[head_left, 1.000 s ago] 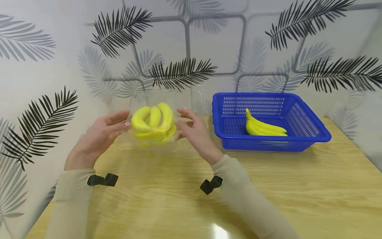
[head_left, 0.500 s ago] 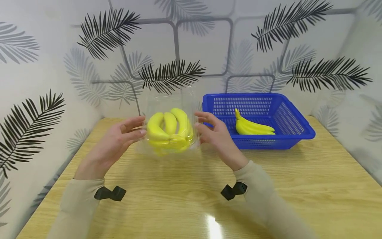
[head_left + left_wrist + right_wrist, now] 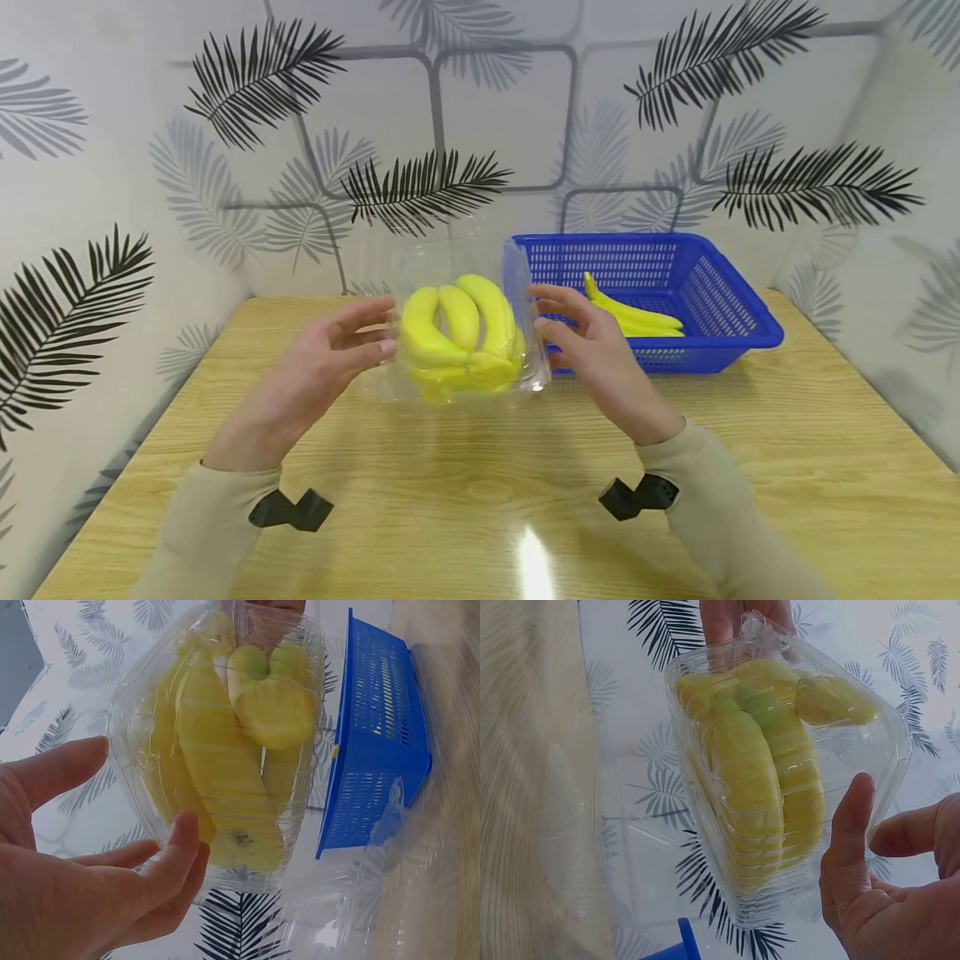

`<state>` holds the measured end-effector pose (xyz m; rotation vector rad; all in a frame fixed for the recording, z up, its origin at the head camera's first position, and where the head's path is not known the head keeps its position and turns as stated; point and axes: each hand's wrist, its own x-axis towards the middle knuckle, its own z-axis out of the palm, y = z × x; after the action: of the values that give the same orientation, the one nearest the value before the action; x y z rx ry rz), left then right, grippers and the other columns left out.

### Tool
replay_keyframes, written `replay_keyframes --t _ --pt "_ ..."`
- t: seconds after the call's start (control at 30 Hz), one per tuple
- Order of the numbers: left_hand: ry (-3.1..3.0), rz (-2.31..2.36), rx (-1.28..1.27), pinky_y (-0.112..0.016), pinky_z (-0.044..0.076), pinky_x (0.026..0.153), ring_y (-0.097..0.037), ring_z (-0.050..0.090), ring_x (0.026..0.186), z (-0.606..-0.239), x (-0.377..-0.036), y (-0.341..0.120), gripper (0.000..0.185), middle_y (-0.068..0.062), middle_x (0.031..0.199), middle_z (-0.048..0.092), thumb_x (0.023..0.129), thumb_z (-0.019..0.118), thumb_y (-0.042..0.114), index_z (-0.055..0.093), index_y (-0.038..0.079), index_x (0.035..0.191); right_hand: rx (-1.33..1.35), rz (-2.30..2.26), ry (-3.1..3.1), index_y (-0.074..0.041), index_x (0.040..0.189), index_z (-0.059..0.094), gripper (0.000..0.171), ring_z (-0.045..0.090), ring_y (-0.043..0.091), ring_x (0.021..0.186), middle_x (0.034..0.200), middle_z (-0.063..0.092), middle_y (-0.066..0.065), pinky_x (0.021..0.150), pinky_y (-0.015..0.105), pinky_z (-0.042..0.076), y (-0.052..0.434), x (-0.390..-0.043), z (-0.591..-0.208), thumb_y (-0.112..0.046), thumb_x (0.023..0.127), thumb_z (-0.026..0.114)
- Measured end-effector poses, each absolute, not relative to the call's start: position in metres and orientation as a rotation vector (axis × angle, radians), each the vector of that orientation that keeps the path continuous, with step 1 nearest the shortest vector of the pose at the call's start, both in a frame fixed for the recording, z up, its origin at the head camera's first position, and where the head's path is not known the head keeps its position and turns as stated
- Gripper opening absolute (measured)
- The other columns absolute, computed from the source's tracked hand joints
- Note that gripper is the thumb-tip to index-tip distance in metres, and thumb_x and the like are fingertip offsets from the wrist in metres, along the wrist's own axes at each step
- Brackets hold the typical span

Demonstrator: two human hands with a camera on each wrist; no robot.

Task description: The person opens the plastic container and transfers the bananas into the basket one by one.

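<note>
A clear plastic clamshell box (image 3: 457, 379) with a bunch of yellow bananas (image 3: 457, 321) in it hangs tilted above the wooden table (image 3: 480, 492). My two hands carry it between them. The left hand (image 3: 378, 327) presses its fingertips on the box's left side (image 3: 217, 742), thumb apart. On the box's right edge (image 3: 780, 787) lie the fingers of the right hand (image 3: 542, 310), thumb off it. The box's clear lid (image 3: 630, 847) hangs open behind.
A blue slotted basket (image 3: 720, 283) stands at the back right of the table, just right of the box, with a second banana bunch (image 3: 637, 315) inside. Walls with a leaf pattern close in the table at the back and both sides.
Both hands have carried the box of bananas to the right, from well left of the basket to right beside its left wall. The basket's bananas have not moved.
</note>
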<state>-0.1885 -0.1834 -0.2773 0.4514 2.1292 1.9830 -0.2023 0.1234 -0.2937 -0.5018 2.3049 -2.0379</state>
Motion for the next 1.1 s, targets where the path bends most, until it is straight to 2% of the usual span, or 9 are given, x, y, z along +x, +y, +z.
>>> replay_keyframes --t 0.3,0.4,0.57,0.7,0.87,0.93,1.1 --pt "2.108 1.928 0.501 -0.048 0.03 0.111 -0.028 0.045 0.13 -0.283 -0.18 -0.165 0.064 -0.013 0.142 0.047 0.092 0.067 0.012 0.039 0.008 0.15 -0.437 -1.998 2.373 -0.016 0.143 0.051 0.043 0.051 0.028 0.115 0.133 0.049 0.009 0.085 0.042 0.053 0.149 -0.186 -0.295 -0.015 0.1 0.053" --pt "2.105 1.897 0.531 -0.05 0.032 0.109 -0.028 0.046 0.129 -0.284 -0.177 -0.158 0.067 -0.012 0.142 0.046 0.091 0.069 0.013 0.038 0.011 0.15 -0.437 -1.993 2.389 -0.015 0.143 0.051 0.045 0.056 0.027 0.107 0.131 0.05 0.012 0.082 0.039 0.056 0.157 -0.178 -0.295 -0.012 0.099 0.052" --pt "2.065 1.881 0.563 -0.046 0.041 0.103 -0.029 0.049 0.123 -0.287 -0.17 -0.146 0.071 -0.014 0.138 0.043 0.087 0.072 0.01 0.038 0.014 0.149 -0.468 -1.919 2.465 -0.019 0.145 0.049 0.048 0.062 0.021 0.084 0.131 0.05 0.012 0.074 0.038 0.057 0.172 -0.159 -0.296 -0.008 0.098 0.05" --pt "1.97 1.892 0.551 -0.043 0.05 0.095 -0.03 0.053 0.114 -0.289 -0.162 -0.134 0.076 -0.016 0.132 0.041 0.084 0.073 0.006 0.035 0.014 0.15 -0.482 -1.898 2.47 -0.018 0.147 0.047 0.049 0.062 0.019 0.086 0.128 0.048 0.013 0.069 0.037 0.057 0.185 -0.143 -0.298 -0.006 0.099 0.05" --pt "1.862 1.862 0.521 -0.043 0.049 0.095 -0.029 0.057 0.11 -0.297 -0.153 -0.12 0.089 -0.015 0.131 0.039 0.083 0.075 0.006 0.027 0.03 0.154 -0.512 -1.896 2.481 -0.013 0.147 0.047 0.051 0.064 0.019 0.078 0.125 0.048 0.017 0.06 0.035 0.057 0.199 -0.125 -0.311 0.002 0.098 0.048" --pt "1.831 1.838 0.51 -0.043 0.049 0.095 -0.028 0.059 0.108 -0.302 -0.151 -0.115 0.091 -0.015 0.13 0.038 0.083 0.075 0.007 0.024 0.034 0.154 -0.512 -1.888 2.499 -0.011 0.146 0.047 0.051 0.062 0.019 0.07 0.123 0.048 0.018 0.056 0.034 0.056 0.204 -0.118 -0.318 0.004 0.097 0.047" --pt "1.75 1.814 0.478 -0.043 0.051 0.092 -0.024 0.063 0.096 -0.318 -0.148 -0.101 0.092 -0.014 0.124 0.036 0.085 0.075 0.009 0.021 0.036 0.155 -0.459 -1.879 2.492 -0.009 0.146 0.046 0.053 0.054 0.015 0.059 0.122 0.046 0.019 0.054 0.033 0.054 0.218 -0.106 -0.335 0.006 0.095 0.048"
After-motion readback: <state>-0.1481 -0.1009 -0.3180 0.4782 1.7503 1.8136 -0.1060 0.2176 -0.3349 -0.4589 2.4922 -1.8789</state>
